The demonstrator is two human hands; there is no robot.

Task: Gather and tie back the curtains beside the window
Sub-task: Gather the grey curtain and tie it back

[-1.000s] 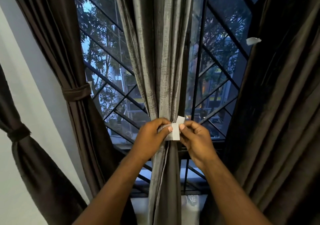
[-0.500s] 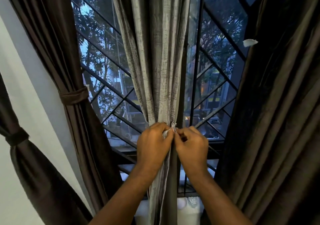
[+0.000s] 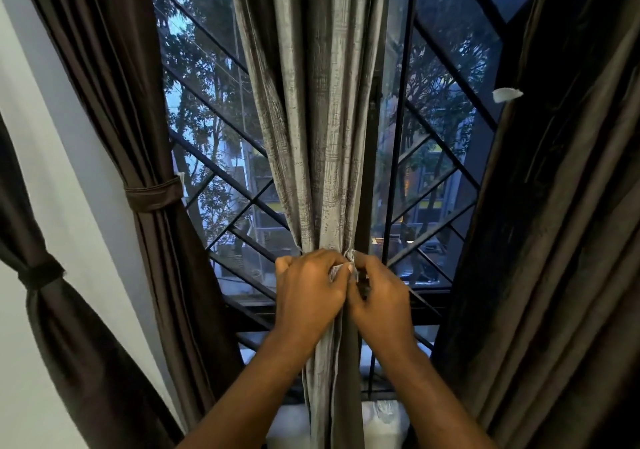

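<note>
A grey textured curtain (image 3: 322,119) hangs gathered in front of the window's middle. At waist height my left hand (image 3: 310,291) and my right hand (image 3: 379,298) meet on it, fingers curled, pinching the ends of a pale grey tie-back (image 3: 337,270) that wraps the bunched cloth. Only a small bit of the tie-back shows between my thumbs. Below my hands the curtain falls straight to the sill.
A dark brown curtain (image 3: 114,78) at the left is bound by a brown tie-back (image 3: 154,194). Another bound dark curtain (image 3: 52,310) hangs at far left. A loose dark curtain (image 3: 561,240) fills the right, with a white tab (image 3: 506,94) at its edge. A black diagonal window grille (image 3: 221,178) lies behind.
The white ends of the tie-back, spread apart a second ago, are now closed together under my fingers. Both hands have drawn close and touch at the curtain's front.
</note>
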